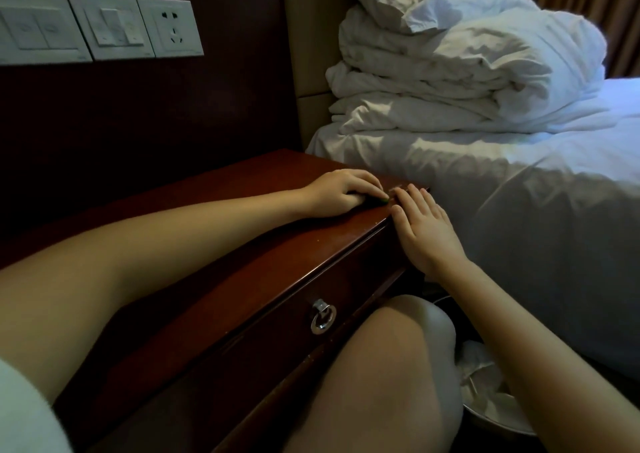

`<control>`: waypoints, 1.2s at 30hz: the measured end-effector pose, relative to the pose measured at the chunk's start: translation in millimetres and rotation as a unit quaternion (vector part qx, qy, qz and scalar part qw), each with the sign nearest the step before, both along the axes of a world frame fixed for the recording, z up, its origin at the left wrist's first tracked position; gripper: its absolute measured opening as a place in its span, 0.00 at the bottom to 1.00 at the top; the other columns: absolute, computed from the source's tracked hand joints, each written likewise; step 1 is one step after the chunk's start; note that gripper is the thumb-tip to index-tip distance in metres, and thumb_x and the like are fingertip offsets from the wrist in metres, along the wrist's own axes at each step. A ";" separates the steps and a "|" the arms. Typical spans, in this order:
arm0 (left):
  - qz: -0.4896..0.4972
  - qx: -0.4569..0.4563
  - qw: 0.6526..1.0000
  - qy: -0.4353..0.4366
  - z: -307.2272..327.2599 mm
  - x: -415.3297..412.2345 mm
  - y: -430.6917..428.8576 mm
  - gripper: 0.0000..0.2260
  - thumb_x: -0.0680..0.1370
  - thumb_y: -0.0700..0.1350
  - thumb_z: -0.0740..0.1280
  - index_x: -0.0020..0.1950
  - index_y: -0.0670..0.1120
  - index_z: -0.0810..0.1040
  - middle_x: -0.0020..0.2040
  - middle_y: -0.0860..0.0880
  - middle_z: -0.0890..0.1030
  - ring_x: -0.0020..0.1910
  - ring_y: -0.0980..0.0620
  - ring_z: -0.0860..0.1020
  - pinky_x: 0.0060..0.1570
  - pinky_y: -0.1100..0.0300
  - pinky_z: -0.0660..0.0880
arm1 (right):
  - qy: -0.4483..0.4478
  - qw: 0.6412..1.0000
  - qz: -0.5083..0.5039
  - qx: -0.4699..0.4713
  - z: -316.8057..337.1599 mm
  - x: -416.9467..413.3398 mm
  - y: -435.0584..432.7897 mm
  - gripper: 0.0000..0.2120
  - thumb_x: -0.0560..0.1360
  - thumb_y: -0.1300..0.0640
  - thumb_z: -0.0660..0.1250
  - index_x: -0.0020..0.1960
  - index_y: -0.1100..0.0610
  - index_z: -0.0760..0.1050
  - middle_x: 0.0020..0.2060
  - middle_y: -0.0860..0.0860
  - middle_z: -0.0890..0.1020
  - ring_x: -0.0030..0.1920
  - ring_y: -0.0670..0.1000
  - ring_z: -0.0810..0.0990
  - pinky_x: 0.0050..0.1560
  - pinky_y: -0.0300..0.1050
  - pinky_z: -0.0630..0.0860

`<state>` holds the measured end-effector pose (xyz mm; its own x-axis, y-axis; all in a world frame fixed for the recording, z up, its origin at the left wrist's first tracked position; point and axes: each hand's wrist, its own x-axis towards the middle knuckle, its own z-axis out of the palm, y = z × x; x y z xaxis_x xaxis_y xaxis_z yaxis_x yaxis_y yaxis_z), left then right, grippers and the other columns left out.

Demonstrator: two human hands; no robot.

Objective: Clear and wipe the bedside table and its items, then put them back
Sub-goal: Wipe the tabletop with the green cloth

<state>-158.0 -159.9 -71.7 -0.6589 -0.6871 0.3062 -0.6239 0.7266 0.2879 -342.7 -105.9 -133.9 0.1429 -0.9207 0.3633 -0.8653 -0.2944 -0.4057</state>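
Note:
The dark red wooden bedside table (214,244) fills the lower left, with no loose items showing on its top. My left hand (341,192) lies on the top near the right front corner, fingers curled over a small green thing (140,201) of which only a tip shows; I cannot tell what it is. My right hand (424,230) rests flat against the table's right front corner, fingers straight and touching the edge close to the left fingertips.
A drawer with a silver ring pull (322,317) faces me. A bed with white sheets (519,189) and a folded duvet (460,71) stands right of the table. A lined waste bin (485,393) sits below beside my knee (391,366). Wall switches and a socket (104,26) are upper left.

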 end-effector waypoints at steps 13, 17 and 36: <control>0.046 0.009 0.999 -0.009 -2.9 20.8 101.6 0.16 0.78 0.39 0.58 0.59 0.53 0.80 0.60 0.56 0.76 0.61 0.55 0.70 0.61 0.64 0.63 | -0.007 1.000 -0.016 0.006 3.0 4.5 0.3 0.24 0.82 0.46 0.44 0.77 0.51 0.51 0.77 0.50 0.50 0.76 0.49 0.45 0.74 0.47 0.44; 0.115 -0.011 0.993 -0.002 -8.0 5.1 118.6 0.18 0.79 0.38 0.57 0.61 0.54 0.79 0.62 0.56 0.75 0.62 0.54 0.68 0.59 0.64 0.62 | -0.006 1.000 -0.020 0.004 4.0 4.6 -0.7 0.24 0.82 0.47 0.44 0.76 0.51 0.51 0.77 0.51 0.51 0.76 0.49 0.45 0.73 0.47 0.45; 0.024 -0.010 1.000 0.013 -1.0 -33.6 53.4 0.16 0.77 0.35 0.60 0.60 0.44 0.80 0.60 0.46 0.77 0.60 0.50 0.72 0.54 0.73 0.60 | 0.036 0.999 0.007 0.021 5.1 -27.7 -8.8 0.27 0.81 0.50 0.54 0.77 0.52 0.49 0.77 0.50 0.49 0.76 0.49 0.45 0.74 0.46 0.45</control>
<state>-191.6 -106.5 -72.8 -0.6167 -0.7115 0.3367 -0.6503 0.7015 0.2914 -370.3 -114.7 -128.8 0.1799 -0.9327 0.3126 -0.8888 -0.2903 -0.3547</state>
